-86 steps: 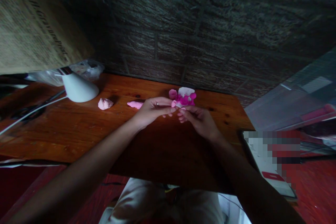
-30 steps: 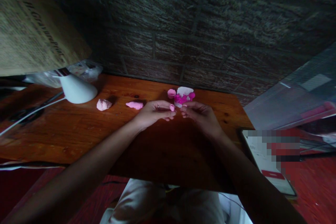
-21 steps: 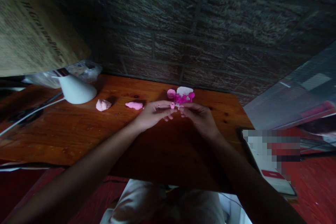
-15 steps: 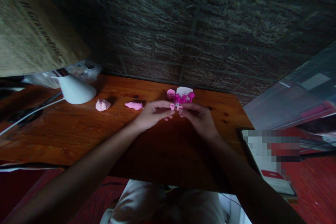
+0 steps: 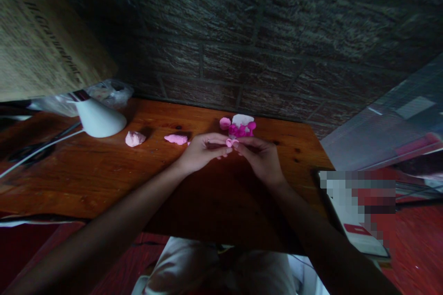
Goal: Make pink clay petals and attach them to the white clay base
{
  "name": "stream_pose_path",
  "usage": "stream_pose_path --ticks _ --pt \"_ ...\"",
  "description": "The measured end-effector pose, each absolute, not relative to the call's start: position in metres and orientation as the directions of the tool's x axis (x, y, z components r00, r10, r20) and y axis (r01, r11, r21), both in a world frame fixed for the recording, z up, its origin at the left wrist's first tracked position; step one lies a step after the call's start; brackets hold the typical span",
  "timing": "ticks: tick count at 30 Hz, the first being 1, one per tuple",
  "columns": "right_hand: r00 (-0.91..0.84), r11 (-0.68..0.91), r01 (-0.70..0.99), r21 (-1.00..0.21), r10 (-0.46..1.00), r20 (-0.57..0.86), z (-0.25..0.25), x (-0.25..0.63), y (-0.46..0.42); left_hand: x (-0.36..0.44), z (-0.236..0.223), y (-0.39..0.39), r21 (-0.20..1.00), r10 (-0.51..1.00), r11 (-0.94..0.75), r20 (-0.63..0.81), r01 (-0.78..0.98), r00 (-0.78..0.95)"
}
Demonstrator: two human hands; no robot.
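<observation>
Between thumb and forefinger, my left hand (image 5: 201,153) pinches a small rolled pink clay bud (image 5: 229,142). My right hand (image 5: 263,157) is closed on a small flat piece of pink clay (image 5: 236,141), which touches the bud's right side. Both hands are raised over the wooden table, fingertips almost meeting. Just behind them are magenta clay pieces (image 5: 242,130), a whitish piece (image 5: 243,120) and a round pink clay piece (image 5: 224,123). Left of my left hand lies an elongated pink clay lump (image 5: 176,139), with a paler clay lump (image 5: 134,138) farther left.
A lamp with a white base (image 5: 100,119) and printed shade (image 5: 51,41) stands at the left, its cord crossing the table (image 5: 86,179). A clear plastic bag (image 5: 110,93) lies behind it. A tablet-like device (image 5: 363,235) sits at the right edge. A stone-patterned wall (image 5: 228,50) closes the back.
My right hand has moved left, bringing its flat pink clay against the bud; earlier a gap showed between them. My left hand keeps its pinch and has barely shifted.
</observation>
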State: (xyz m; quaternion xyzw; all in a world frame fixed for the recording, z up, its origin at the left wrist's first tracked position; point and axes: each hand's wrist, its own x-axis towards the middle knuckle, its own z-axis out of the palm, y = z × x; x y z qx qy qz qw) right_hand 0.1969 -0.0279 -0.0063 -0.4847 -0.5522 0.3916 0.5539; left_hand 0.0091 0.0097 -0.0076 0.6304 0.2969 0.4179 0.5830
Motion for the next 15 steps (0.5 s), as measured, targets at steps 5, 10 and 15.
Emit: stream_pose_path --ticks 5,10,15 --pt "0.101 0.244 0.126 -0.962 0.961 0.257 -0.0047 0.1956 -0.0289 0.0099 -0.0089 0.0096 0.980 0.877 -0.156 0.194 -0.121 0.440" --pt "0.106 0.237 0.092 -0.967 0.963 0.246 -0.0048 0.1944 -0.0290 0.0100 -0.0088 0.0098 0.979 0.881 -0.176 0.203 -0.103 0.428" --pt "0.100 0.238 0.105 -0.965 0.963 0.249 -0.0043 0.1923 -0.0312 0.0104 -0.0114 0.0114 0.962 0.874 -0.254 0.272 -0.099 0.402"
